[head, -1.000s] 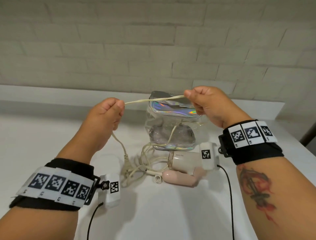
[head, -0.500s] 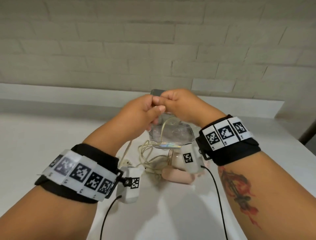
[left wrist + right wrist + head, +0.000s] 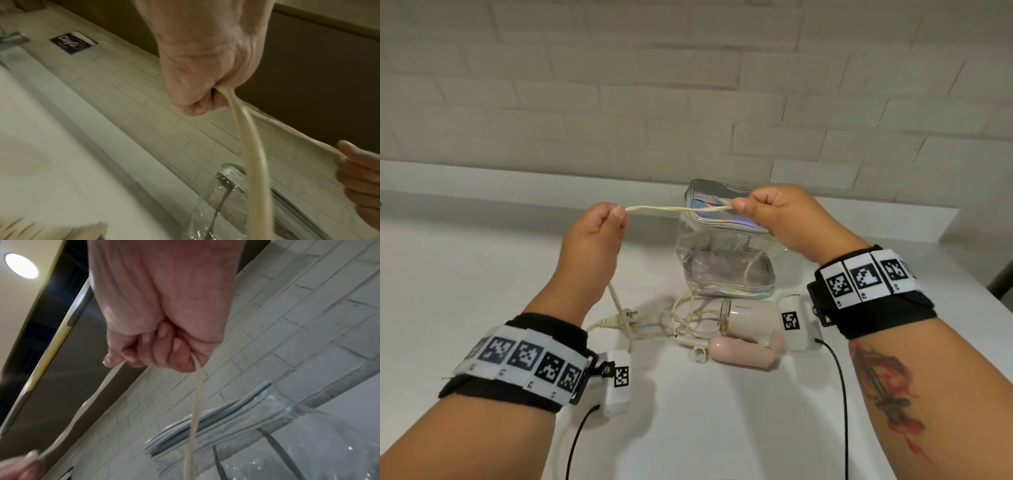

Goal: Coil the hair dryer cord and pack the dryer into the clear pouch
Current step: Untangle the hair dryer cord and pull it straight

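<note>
Both the left hand (image 3: 599,236) and right hand (image 3: 777,219) are pinching the cord (image 3: 678,208) taut between them — coiling is barely starting (loose tangle lying by the dryer (image 3: 750,320)), and the clear pouch (image 3: 726,270) is sitting unfilled.

Two hands, the left hand (image 3: 599,236) and the right hand (image 3: 784,219), share one cream cord (image 3: 678,208) above one white countertop (image 3: 482,291), alongside one pale pink hair dryer (image 3: 748,322), one clear iridescent-trimmed pouch (image 3: 726,270) and one two-pin plug (image 3: 619,320).
</note>
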Action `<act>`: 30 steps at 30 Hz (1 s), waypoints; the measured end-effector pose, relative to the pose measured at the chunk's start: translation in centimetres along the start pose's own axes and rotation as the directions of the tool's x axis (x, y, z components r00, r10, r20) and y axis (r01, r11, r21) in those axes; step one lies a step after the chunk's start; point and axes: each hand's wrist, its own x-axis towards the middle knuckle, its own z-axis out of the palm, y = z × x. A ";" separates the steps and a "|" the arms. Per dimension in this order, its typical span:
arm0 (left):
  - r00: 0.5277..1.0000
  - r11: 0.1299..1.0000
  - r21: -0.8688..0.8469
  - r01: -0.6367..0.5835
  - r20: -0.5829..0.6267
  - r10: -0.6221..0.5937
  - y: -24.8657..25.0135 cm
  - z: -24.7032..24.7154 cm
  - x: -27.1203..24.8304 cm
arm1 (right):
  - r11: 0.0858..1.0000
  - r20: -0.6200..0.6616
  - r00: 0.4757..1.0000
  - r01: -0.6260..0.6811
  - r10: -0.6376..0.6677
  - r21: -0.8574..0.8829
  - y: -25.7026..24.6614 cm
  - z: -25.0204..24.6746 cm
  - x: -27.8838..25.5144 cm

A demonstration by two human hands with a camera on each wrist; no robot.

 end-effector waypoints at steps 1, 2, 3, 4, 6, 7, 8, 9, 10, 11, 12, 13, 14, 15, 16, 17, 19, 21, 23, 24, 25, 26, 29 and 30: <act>0.999 0.999 -0.009 0.039 -0.029 -0.039 -0.5 -0.3 0.0 | 1.000 -0.005 1.000 0.003 -0.003 -0.005 -0.1 0.0 0.0; 0.996 0.997 -0.002 0.075 -0.043 -0.075 -0.9 -0.6 -0.1 | 1.000 -0.002 1.000 0.003 -0.004 -0.018 -0.2 0.0 0.0; 0.994 0.994 0.039 0.105 -0.039 -0.104 -1.2 -0.8 -0.1 | 0.999 0.007 1.000 0.002 -0.002 -0.032 -0.3 -0.1 -0.1; 0.992 0.984 0.128 0.123 -0.009 -0.123 -1.3 -0.9 -0.1 | 0.999 0.017 1.000 -0.004 0.005 -0.046 -0.4 -0.1 -0.1; 0.989 0.930 0.360 0.071 0.099 -0.113 -1.1 -1.0 -0.2 | 0.997 0.040 0.999 -0.005 0.008 -0.074 -0.9 -0.1 0.0; 0.984 0.873 0.489 -0.002 0.156 -0.085 -0.5 -0.9 -0.5 | 0.994 0.064 0.998 0.012 -0.005 -0.108 -1.3 0.1 0.1; 0.975 0.800 0.591 -0.108 0.221 -0.032 0.3 -0.5 -0.7 | 0.985 0.104 0.994 0.038 -0.021 -0.167 -2.0 0.4 0.2; 0.954 0.726 0.648 -0.229 0.299 0.033 1.5 0.1 -1.0 | 0.967 0.154 0.987 0.076 -0.039 -0.242 -2.8 0.8 0.3; 0.923 0.687 0.649 -0.327 0.376 0.084 2.6 0.9 -1.3 | 0.941 0.207 0.977 0.120 -0.055 -0.316 -3.6 1.4 0.4; 0.888 0.685 0.608 -0.400 0.442 0.126 3.6 1.8 -1.5 | 0.916 0.249 0.966 0.162 -0.072 -0.366 -4.4 1.9 0.5; 0.865 0.727 0.538 -0.426 0.478 0.153 4.3 2.7 -1.6 | 0.902 0.270 0.959 0.194 -0.091 -0.385 -5.1 2.4 0.7; 0.858 0.789 0.465 -0.401 0.493 0.146 4.9 3.3 -1.7 | 0.901 0.273 0.955 0.218 -0.117 -0.374 -5.6 2.6 0.8; 0.866 0.855 0.382 -0.351 0.479 0.142 5.1 3.7 -1.6 | 0.915 0.260 0.956 0.224 -0.138 -0.337 -5.8 2.7 0.9; 0.877 0.895 0.312 -0.320 0.454 0.155 5.1 3.7 -1.4 | 0.938 0.232 0.961 0.210 -0.148 -0.275 -5.7 2.6 1.0; 0.883 0.916 0.259 -0.306 0.437 0.172 5.0 3.5 -1.2 | 0.965 0.195 0.970 0.181 -0.144 -0.188 -5.4 2.5 1.1; 0.887 0.929 0.212 -0.304 0.418 0.195 4.8 3.2 -1.0 | 0.986 0.163 0.978 0.145 -0.129 -0.086 -4.9 2.3 1.2; 0.910 0.949 0.119 -0.292 0.339 0.238 4.2 2.3 -0.7 | 0.992 0.122 0.989 0.072 -0.084 0.103 -3.7 1.9 1.2; 0.956 0.969 0.049 -0.244 0.180 0.232 3.2 1.3 -0.3 | 0.989 0.093 0.995 0.025 -0.038 0.143 -2.4 1.5 1.1; 0.984 0.984 0.009 -0.179 0.025 0.179 2.0 0.3 0.1 | 0.998 0.061 0.998 -0.006 0.002 0.067 -1.2 1.0 0.8; 0.990 0.990 0.021 -0.140 -0.014 0.141 1.4 -0.1 0.1 | 0.999 0.049 0.999 -0.022 0.020 0.039 -0.7 0.8 0.7; 0.995 0.994 0.053 -0.093 -0.024 0.094 0.6 -0.4 0.2 | 0.999 0.043 0.999 -0.033 0.032 0.019 -0.3 0.8 0.5; 0.999 0.994 0.100 -0.032 -0.001 0.032 -0.1 -0.5 0.1 | 0.999 0.039 0.999 -0.037 0.037 -0.002 0.0 0.8 0.5; 0.972 0.932 0.347 0.105 0.164 -0.170 -1.1 -0.4 -0.4 | 0.990 0.060 0.997 -0.041 0.049 -0.135 0.1 1.1 0.7; 0.962 0.884 0.463 0.062 0.208 -0.177 -1.2 -0.2 -0.7 | 0.981 0.088 0.995 -0.032 0.049 -0.193 0.0 1.2 0.8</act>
